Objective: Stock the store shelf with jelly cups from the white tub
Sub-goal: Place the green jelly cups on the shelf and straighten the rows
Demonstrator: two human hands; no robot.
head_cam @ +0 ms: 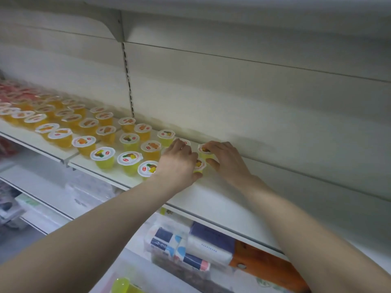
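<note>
Store shelf (211, 199): left portion is stocked with rows of jelly cups (84, 123); right portion is left bare. Two yellow cups are being set down, front cup (200, 164) gripped by left hand (178, 161), rear cup (204, 149) by right hand (224, 158).

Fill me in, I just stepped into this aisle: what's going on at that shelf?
A person is stocking the shelf with jelly cups. The left hand rests over a yellow cup near the front, and the right hand holds another yellow cup further back. Rows of orange and yellow cups already fill the shelf to the left; the stretch to the right is bare. Tissue packs sit on the shelf below.
</note>
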